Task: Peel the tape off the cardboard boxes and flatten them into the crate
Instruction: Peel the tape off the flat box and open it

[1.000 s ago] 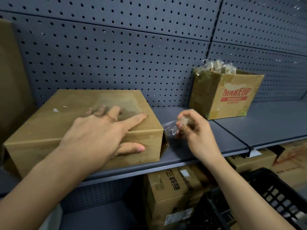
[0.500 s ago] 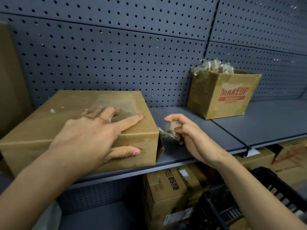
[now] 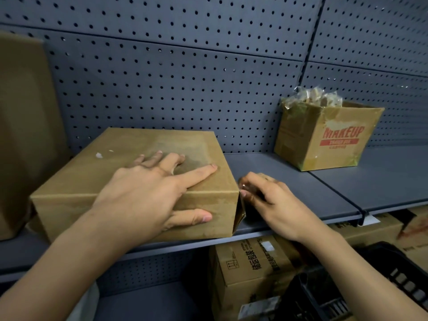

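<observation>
Nearest, lower right: black crate (image 3: 393, 286), slotted plastic, only partly in view, below the shelf edge. Beside it on the lower level: printed carton (image 3: 250, 258), brown, closed, with more cartons behind and to its right. Middle level, front: cardboard box (image 3: 111, 177), plain brown, lying on the grey shelf (image 3: 301, 181) at its front edge, top face scuffed, right end flap slightly ajar. Left hand (image 3: 148, 195): laid palm-down on the top of the cardboard box, fingers (image 3: 199, 172) straight and spread, thumb down over the front face. Right hand (image 3: 271, 202): at the right end of the cardboard box, just above the shelf, fingers (image 3: 252, 181) curled together and clamped on a small tape wad (image 3: 242, 186), clear and crumpled, at the box's upper right corner; whether the wad is attached to the box cannot be told. Far left: tall cardboard panel (image 3: 23, 123), upright, touching the shelf beside the cardboard box. Farther right on the same shelf, well apart: open box (image 3: 324, 140), brown, lettered MAKEUP in red, turned corner-on, with crumpled tape (image 3: 310, 96) heaped over its rim. Farthest: pegboard wall (image 3: 185, 77), blue-grey, perforated, backing the whole shelf.
</observation>
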